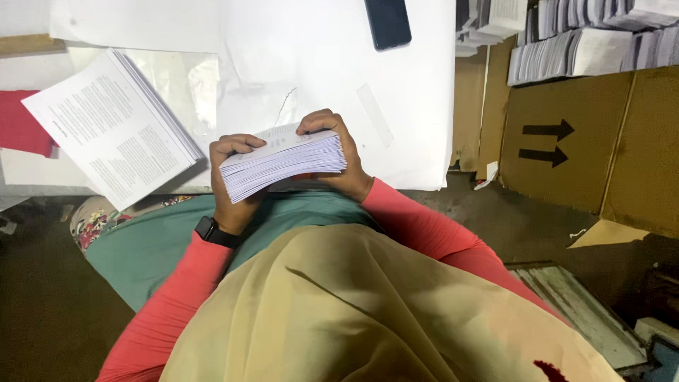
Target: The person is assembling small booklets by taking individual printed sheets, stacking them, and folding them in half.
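At the far left a red cloth is cut off by the frame edge and partly covered by a thick stack of white printed sheets lying tilted on the white paper-covered work surface. The print on its top page is too small to read. One such stack lies on the surface; how many sheets it holds cannot be counted.

Next comes the left hand, a black wristwatch on its wrist above a coral-red sleeve. Its fingers curl closed over the left end of a thick bundle of folded white paper leaflets — thumb hidden behind the bundle. The bundle is held edge-on just above the person's lap, at the near edge of the work surface, its layered edges facing the camera. The right hand clasps the bundle's right end, fingers wrapped over the top, palm hidden behind the paper.

Above, a dark smartphone lies on the surface, its top cut off by the frame.

To the right stands a brown cardboard box wall bearing two black arrows, and above it rows of stacked white printed bundles — too tightly packed and cropped to count.
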